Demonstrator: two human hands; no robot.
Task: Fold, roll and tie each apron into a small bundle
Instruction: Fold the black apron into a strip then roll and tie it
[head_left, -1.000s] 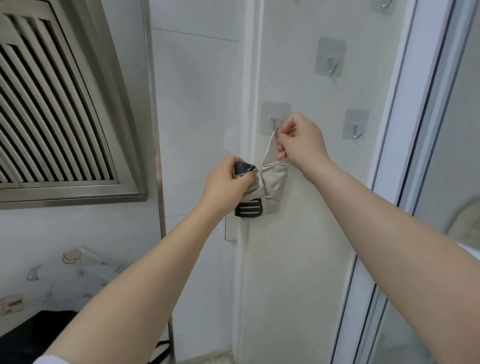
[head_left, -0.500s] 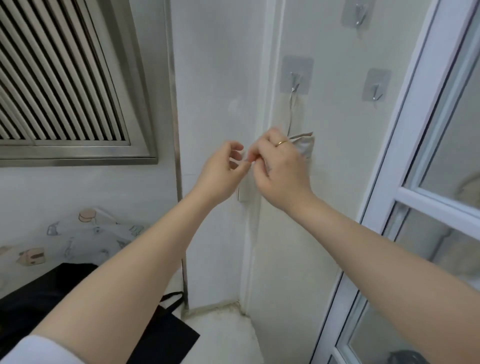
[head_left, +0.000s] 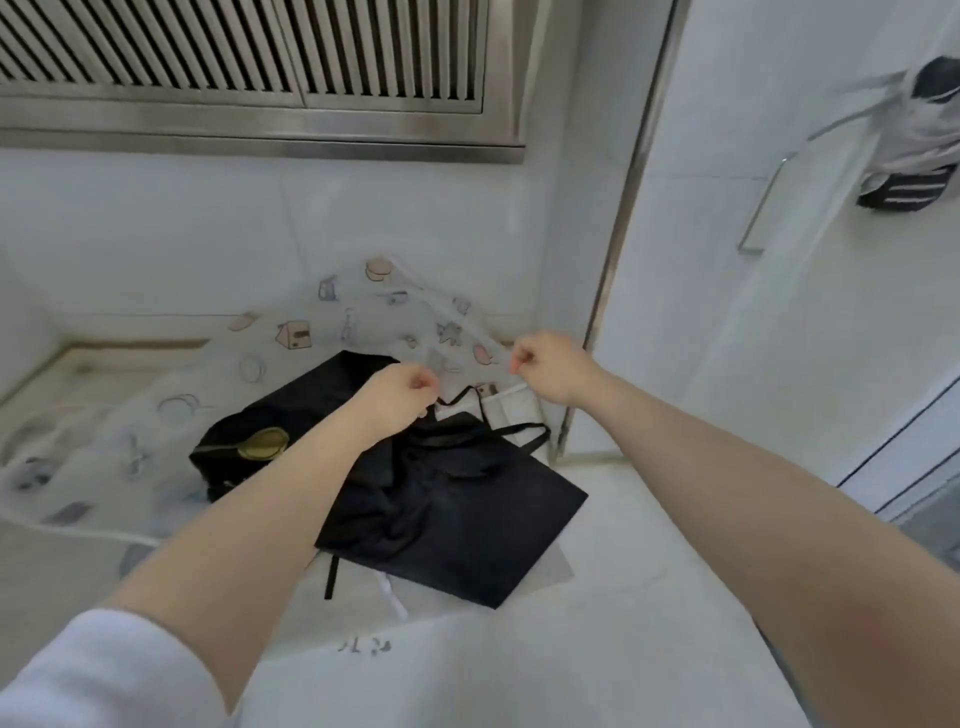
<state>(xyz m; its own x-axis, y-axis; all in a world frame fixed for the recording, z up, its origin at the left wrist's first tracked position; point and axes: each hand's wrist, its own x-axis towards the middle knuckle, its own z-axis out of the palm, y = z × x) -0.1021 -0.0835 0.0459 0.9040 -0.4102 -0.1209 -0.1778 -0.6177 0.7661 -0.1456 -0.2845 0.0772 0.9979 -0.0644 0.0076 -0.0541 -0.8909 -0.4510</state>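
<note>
Both hands, left (head_left: 400, 397) and right (head_left: 550, 366), hover with fingers curled and holding nothing above the limp, light black apron (head_left: 452, 509), best taken by its top corners.

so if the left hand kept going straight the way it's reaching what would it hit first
Most likely the black apron on the counter, around its straps just ahead of the left hand. The patterned cloth lies beyond that. Depth is hard to judge from this one view.

On the desk (head_left: 597, 649) before me one apron (head_left: 452, 509) lies atop a second apron (head_left: 156, 415) spread leftward. A tied bundle (head_left: 914, 140) hangs on the wall, upper right. A vent (head_left: 260, 78) sits behind, above.
</note>
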